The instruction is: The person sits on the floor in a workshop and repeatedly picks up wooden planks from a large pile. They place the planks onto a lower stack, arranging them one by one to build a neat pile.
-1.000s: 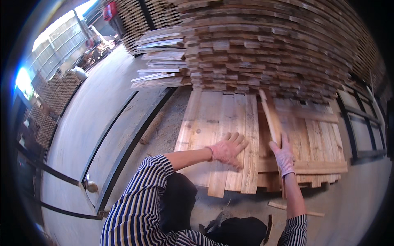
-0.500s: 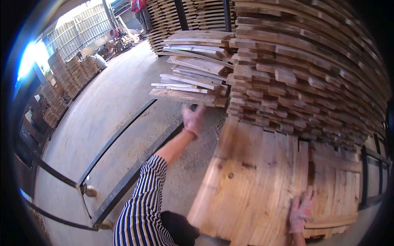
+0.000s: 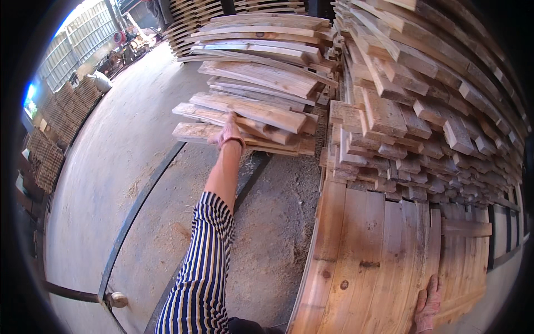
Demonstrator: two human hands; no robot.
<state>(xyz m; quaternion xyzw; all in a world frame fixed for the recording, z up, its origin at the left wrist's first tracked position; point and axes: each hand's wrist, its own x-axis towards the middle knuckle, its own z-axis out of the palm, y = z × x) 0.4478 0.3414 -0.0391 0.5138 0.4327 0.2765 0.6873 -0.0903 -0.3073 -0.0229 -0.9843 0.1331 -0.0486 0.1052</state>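
Note:
My left hand, in a pale pinkish glove, reaches forward to a loose pile of planks left of the tall stack. Its fingers close on the near edge of a wooden plank low in that pile; the fingertips are partly hidden. Another plank lies slanted just above it, and a lower board is beside the hand. At the lower right, my gloved right hand rests with fingers extended on a flat surface of joined boards, holding nothing.
A tall stack of rough planks rises at the right, ends jutting unevenly. Dark metal rails run along the dusty floor, with a small wheel at the near end. More wood stacks and machinery stand far left.
My left hand has moved forward from short of the loose pile and taken hold of a plank. The view has shifted closer to the stacks. My right hand stays on the joined boards.

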